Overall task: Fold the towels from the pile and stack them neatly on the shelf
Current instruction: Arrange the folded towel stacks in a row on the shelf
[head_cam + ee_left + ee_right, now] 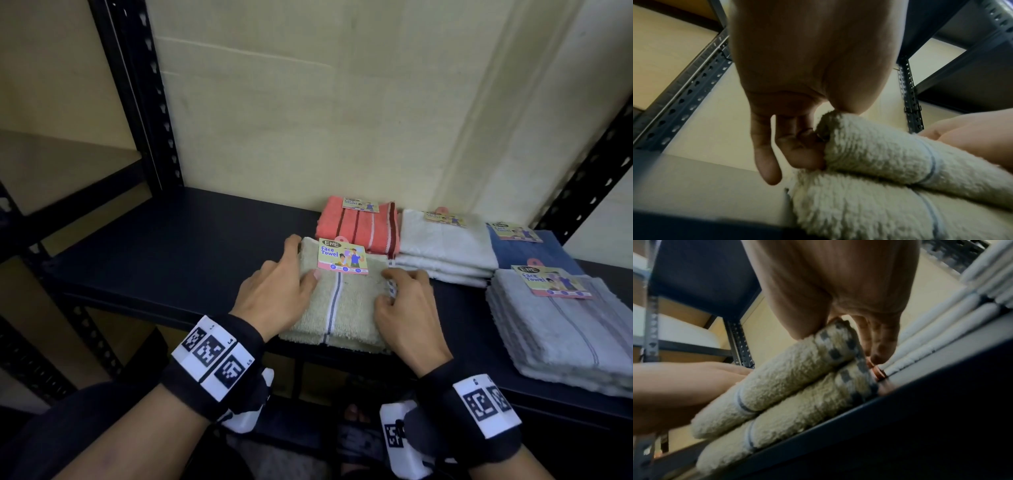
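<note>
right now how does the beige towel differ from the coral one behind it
The beige towel lies near the shelf front edge with the left hand and right hand gripping its sides; the coral towel sits at the back, untouched. Beige has one thin blue-and-white stripe; coral has several dark red and white stripes. Both are folded and carry a paper label on top.

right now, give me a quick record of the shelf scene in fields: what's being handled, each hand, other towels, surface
handled: folded beige terry towel with a blue stripe and a face towel tag, two layers, at the shelf's front edge
left hand: grips the towel's left edge, thumb on top
right hand: grips the towel's right edge
other towels: coral striped towel behind; white stack, blue towel and grey stack to the right
surface: dark metal shelf
</note>
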